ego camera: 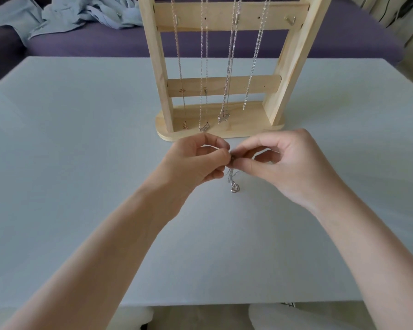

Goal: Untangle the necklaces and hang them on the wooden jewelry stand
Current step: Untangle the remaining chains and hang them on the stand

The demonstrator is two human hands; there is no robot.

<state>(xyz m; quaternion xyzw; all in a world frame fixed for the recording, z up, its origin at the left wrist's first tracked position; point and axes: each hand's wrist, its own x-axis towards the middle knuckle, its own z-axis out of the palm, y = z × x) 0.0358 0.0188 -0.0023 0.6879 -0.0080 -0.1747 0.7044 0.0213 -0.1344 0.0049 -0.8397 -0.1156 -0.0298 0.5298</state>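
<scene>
Necklaces: 4 chains [204, 67] hang on the wooden stand [221, 125], which sits on the pale table [81, 139]. 1 more necklace [234, 182] dangles between 2 hands just before the stand's base, its heart pendant [234, 187] lowest. Left hand [196, 163] and right hand [289, 163] each pinch its chain between thumb and curled fingers, fingertips nearly meeting. Crumpled blue cloth [81, 15] lies on the purple surface behind.

Both forearms are bare to the frame's edge, with no sleeves in view. The left hand [196, 163] and right hand [284, 167] wear nothing (short, unpainted nails). Pale trousers [267, 315] cover the legs.
</scene>
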